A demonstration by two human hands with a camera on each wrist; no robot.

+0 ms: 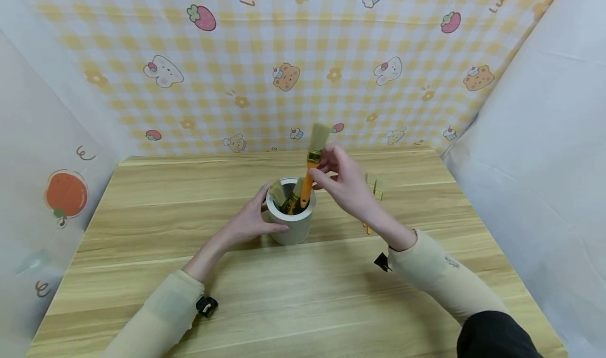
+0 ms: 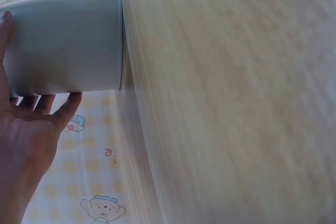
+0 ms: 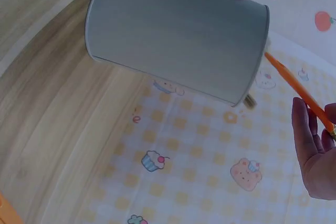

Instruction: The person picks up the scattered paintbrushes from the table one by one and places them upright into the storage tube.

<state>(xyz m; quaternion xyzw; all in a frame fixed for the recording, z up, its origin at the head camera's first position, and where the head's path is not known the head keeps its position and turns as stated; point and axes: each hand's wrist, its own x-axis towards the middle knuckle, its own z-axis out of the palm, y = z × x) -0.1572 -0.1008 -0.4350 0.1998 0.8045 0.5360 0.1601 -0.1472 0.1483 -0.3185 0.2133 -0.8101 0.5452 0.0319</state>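
Observation:
A pale grey cylindrical pot (image 1: 291, 232) stands upright on the wooden table, holding two paintbrushes (image 1: 294, 194) with their bristles up. My left hand (image 1: 251, 218) grips its side, thumb at the front and fingers behind; in the left wrist view the pot (image 2: 68, 45) lies between them. Above the right of the rim, my right hand (image 1: 347, 182) pinches another paintbrush (image 1: 310, 176) by its orange handle, bristles up. The handle's lower tip overlaps the opening in the head view, and in the right wrist view the handle (image 3: 296, 85) points at the rim.
Several more paintbrushes (image 1: 374, 187) lie on the table to the right, partly hidden by my right forearm. The wooden table (image 1: 293, 300) meets a yellow checked cloth backdrop (image 1: 303, 48) behind, with white cloth (image 1: 539, 137) hanging on the right side.

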